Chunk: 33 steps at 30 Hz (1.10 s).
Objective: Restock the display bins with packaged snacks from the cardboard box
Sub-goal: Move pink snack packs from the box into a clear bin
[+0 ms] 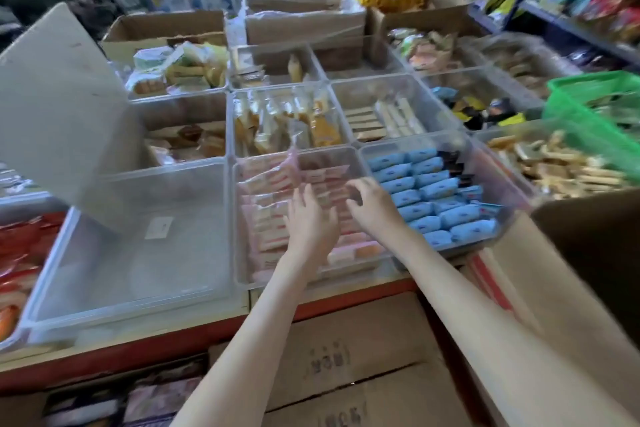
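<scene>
Pink-wrapped snack packets (266, 184) fill clear plastic bin (235, 225) at centre. My left hand (310, 218) flat, fingers (306, 193) straight, over them; right hand (372, 206) curled onto packets, I cannot tell grasp. Brown cardboard box (557, 270) at 4 o'clock.

Head view, down over bins (239, 218)
</scene>
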Each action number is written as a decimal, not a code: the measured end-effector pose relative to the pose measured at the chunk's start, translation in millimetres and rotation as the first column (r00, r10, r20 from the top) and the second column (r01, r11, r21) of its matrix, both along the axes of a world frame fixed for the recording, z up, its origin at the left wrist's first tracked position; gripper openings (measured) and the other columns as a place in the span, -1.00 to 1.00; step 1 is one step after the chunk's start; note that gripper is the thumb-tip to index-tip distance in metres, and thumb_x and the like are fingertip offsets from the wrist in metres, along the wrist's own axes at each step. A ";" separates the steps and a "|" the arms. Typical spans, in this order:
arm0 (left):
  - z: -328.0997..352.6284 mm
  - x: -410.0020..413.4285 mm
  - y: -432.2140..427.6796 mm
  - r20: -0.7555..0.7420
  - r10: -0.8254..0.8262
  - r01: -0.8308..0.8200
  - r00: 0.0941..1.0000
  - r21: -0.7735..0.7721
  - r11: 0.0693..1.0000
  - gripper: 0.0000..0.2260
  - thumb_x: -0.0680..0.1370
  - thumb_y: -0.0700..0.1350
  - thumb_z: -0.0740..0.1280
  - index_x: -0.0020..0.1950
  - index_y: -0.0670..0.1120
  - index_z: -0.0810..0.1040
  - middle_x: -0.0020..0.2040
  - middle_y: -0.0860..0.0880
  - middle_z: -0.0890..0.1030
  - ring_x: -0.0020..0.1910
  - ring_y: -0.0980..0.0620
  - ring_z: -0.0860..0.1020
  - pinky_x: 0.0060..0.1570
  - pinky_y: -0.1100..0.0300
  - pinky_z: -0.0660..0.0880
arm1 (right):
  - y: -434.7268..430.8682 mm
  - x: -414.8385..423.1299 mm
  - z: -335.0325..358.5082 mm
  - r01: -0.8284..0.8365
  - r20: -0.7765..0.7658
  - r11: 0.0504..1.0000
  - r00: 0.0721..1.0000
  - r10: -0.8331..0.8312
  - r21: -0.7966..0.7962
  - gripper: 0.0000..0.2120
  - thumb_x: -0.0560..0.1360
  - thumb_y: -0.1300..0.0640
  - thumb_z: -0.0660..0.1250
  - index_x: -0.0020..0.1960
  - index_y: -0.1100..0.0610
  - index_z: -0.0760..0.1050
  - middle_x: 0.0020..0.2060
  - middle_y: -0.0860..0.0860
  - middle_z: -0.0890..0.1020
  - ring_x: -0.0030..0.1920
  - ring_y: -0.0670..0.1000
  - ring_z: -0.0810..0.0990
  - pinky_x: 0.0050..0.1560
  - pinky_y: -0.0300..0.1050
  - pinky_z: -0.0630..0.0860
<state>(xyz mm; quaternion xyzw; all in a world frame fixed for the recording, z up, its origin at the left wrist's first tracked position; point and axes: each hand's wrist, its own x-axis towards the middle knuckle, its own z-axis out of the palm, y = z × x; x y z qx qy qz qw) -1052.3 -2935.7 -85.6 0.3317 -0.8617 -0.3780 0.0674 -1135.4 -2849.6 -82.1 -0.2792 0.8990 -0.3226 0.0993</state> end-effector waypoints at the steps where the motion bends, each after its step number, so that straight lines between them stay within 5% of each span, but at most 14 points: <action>1: 11.3 -6.3 19.3 0.040 -0.047 0.050 0.998 -0.069 0.996 -0.49 0.60 -0.02 0.16 0.50 -0.18 0.15 0.52 -0.18 0.17 0.51 -0.17 0.07 0.46 -0.13 0.01 | 18.0 -3.9 15.6 0.022 -0.054 1.000 0.998 -0.021 0.013 -0.63 0.52 0.27 0.24 0.32 0.25 0.41 0.29 0.16 0.42 0.32 0.15 0.38 0.27 -0.17 0.22; 8: 71.9 -31.2 198.7 -0.038 -0.234 0.210 0.971 -0.329 0.921 -0.42 0.61 0.08 0.14 0.54 -0.17 0.07 0.53 -0.18 0.12 0.52 -0.17 0.05 0.47 -0.12 0.02 | 207.0 -10.8 86.0 0.149 -0.335 0.988 0.933 -0.128 0.037 -0.60 0.48 0.24 0.32 0.30 0.27 0.40 0.24 0.19 0.44 0.31 0.18 0.35 0.31 -0.08 0.22; 12: 82.4 -34.7 315.8 -0.065 -0.322 0.274 0.944 -0.388 0.880 -0.50 0.58 0.03 0.19 0.45 -0.17 0.24 0.42 -0.19 0.32 0.43 -0.19 0.23 0.40 -0.07 0.17 | 333.2 -8.2 91.9 0.229 -0.353 0.972 0.915 -0.197 0.051 -0.66 0.47 0.25 0.31 0.24 0.26 0.43 0.22 0.20 0.44 0.27 0.23 0.35 0.31 -0.02 0.23; 16: 75.7 -46.1 405.7 -0.007 -0.376 0.349 0.927 -0.359 0.866 -0.57 0.58 0.00 0.21 0.37 -0.19 0.33 0.33 -0.19 0.41 0.35 -0.21 0.33 0.33 -0.04 0.28 | 431.2 -16.0 71.4 0.261 -0.273 0.951 0.939 -0.211 0.163 -0.60 0.50 0.20 0.30 0.31 0.24 0.37 0.26 0.20 0.41 0.29 0.22 0.32 0.31 -0.05 0.20; 20: 47.4 -63.2 450.2 0.152 -0.352 0.374 0.923 -0.154 0.914 -0.62 0.60 -0.01 0.17 0.32 -0.22 0.33 0.30 -0.23 0.40 0.30 -0.26 0.35 0.24 -0.05 0.33 | 486.6 -33.7 36.6 0.260 -0.147 0.939 0.962 -0.231 0.227 -0.58 0.51 0.19 0.27 0.34 0.24 0.34 0.29 0.19 0.37 0.33 0.20 0.27 0.32 -0.04 0.21; 27: -43.5 -118.6 482.7 0.370 -0.290 0.304 0.883 0.019 0.952 -0.57 0.60 -0.07 0.18 0.43 -0.19 0.23 0.37 -0.20 0.32 0.34 -0.22 0.32 0.27 -0.06 0.35 | 524.3 -94.4 -38.2 0.209 0.015 0.922 0.974 -0.226 0.324 -0.60 0.52 0.21 0.26 0.33 0.25 0.34 0.27 0.19 0.38 0.31 0.20 0.31 0.30 0.01 0.29; 33: -131.8 -165.0 493.5 0.378 -0.457 0.453 0.805 0.107 0.885 -0.55 0.62 -0.10 0.16 0.49 -0.13 0.17 0.45 -0.17 0.23 0.38 -0.20 0.28 0.29 -0.03 0.33 | 539.3 -167.7 -112.8 0.044 0.254 0.859 0.946 -0.200 0.511 -0.60 0.55 0.26 0.17 0.38 0.23 0.33 0.28 0.21 0.41 0.31 0.20 0.39 0.31 -0.04 0.34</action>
